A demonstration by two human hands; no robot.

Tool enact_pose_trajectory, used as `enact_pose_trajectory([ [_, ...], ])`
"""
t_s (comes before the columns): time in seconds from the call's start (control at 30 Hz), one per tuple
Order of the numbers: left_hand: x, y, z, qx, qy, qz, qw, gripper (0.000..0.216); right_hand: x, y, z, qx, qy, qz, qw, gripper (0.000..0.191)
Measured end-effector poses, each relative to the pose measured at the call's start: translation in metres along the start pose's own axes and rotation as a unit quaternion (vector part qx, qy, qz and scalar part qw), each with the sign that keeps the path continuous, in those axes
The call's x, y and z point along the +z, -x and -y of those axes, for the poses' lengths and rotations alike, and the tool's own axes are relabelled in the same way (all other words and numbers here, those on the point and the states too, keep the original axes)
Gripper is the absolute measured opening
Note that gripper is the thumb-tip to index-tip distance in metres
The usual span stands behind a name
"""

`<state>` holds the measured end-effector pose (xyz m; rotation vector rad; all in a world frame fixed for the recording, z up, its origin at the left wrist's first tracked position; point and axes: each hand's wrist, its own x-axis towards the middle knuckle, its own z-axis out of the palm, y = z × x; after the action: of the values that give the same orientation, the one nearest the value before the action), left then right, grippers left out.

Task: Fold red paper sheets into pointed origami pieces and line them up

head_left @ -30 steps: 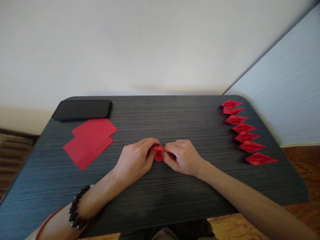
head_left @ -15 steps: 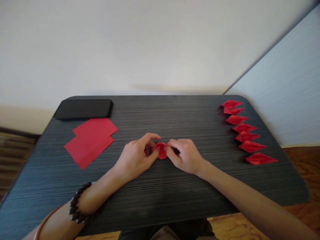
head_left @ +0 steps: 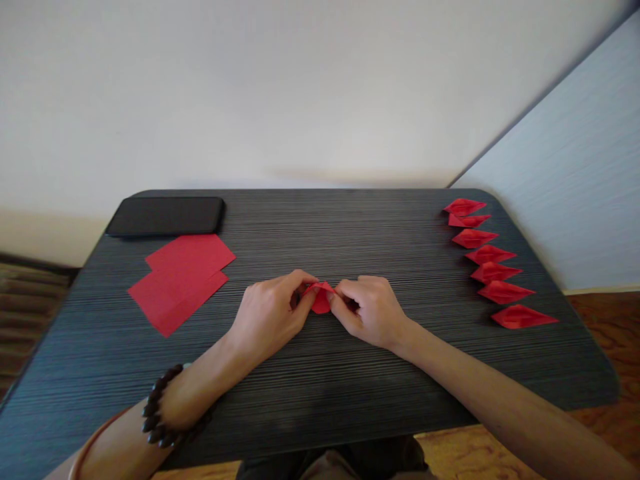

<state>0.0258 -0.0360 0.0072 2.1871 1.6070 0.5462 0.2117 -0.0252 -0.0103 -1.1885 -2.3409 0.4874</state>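
Observation:
A small piece of folded red paper (head_left: 321,301) is held between my two hands near the middle of the table. My left hand (head_left: 273,303) pinches its left edge between thumb and forefinger. On the other side, the thumb and bent forefinger of my right hand (head_left: 370,310) grip the right edge. Parts of the paper are hidden behind my fingertips. To the left lie flat red paper sheets (head_left: 175,293), overlapping one another. Several folded red paper boats (head_left: 493,272) stand in a column along the table's right side.
A black phone (head_left: 166,217) lies at the back left corner of the dark table (head_left: 330,227), close to the red sheets. A white wall (head_left: 320,93) rises behind the table, and a pale panel (head_left: 575,160) stands to the right.
My left forefinger has come down onto the folded paper, closing the pinch with the thumb. The paper's left edge now stretches out more. My right hand is nearly still.

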Motion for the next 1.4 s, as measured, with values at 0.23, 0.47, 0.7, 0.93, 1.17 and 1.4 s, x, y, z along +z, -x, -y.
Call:
enact_pose_trajectory([
  [0.23,0.003,0.002,0.004,0.043,0.027,-0.021,0.999,0.026,0.0,0.001,-0.001,0.019,-0.028,-0.002,0.999,0.027],
  [0.47,-0.002,-0.007,0.001,-0.115,0.368,0.103,0.917,0.032,-0.001,0.0,-0.003,0.061,-0.086,-0.004,0.994,0.026],
  [0.7,-0.004,-0.01,0.002,-0.191,0.542,0.121,0.81,0.035,-0.001,0.0,-0.001,0.064,-0.027,-0.014,0.997,0.012],
  [0.93,-0.013,-0.011,0.001,-0.199,0.602,0.163,0.756,0.04,0.002,0.001,-0.002,-0.04,0.12,-0.065,0.99,0.016],
  [1.17,-0.008,-0.01,-0.001,-0.22,0.574,0.143,0.776,0.049,0.001,0.001,-0.001,-0.059,0.121,-0.065,0.989,0.017],
  [1.4,-0.003,-0.008,0.005,-0.196,0.581,0.133,0.779,0.048,0.001,0.001,-0.004,-0.035,0.091,-0.045,0.994,0.012],
])
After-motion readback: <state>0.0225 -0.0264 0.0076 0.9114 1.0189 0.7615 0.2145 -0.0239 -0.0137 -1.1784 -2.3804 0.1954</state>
